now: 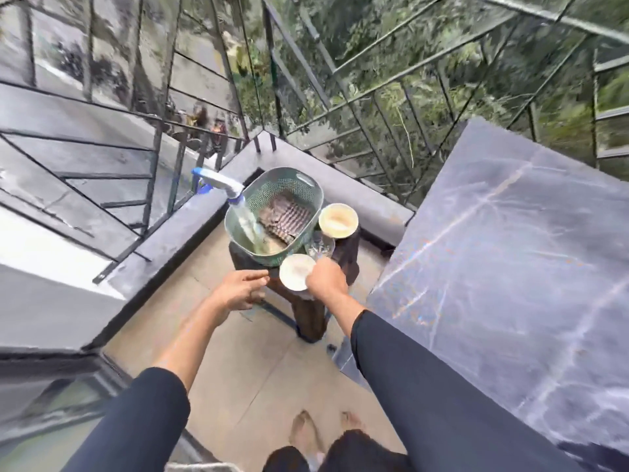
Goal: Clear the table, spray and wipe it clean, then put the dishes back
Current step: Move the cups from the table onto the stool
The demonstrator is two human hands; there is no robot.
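A: Small bowl (296, 270)?
B: Cream, round, at stool (306, 301) front edge, beside green basket (272, 212).
A: Hands?
B: Right hand (325, 280) fingers pinching its rim; left hand (240, 289) fingers loosely spread, empty.

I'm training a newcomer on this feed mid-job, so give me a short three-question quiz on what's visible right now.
1. True or false: the spray bottle stands in the green basket.
2. Which hand touches the near bowl: A left, B right?
3. What lies in the basket beside the bottle?

Key: 1 true. 2 B, the right hand; the left hand is open and empty. 3 a striped cloth.
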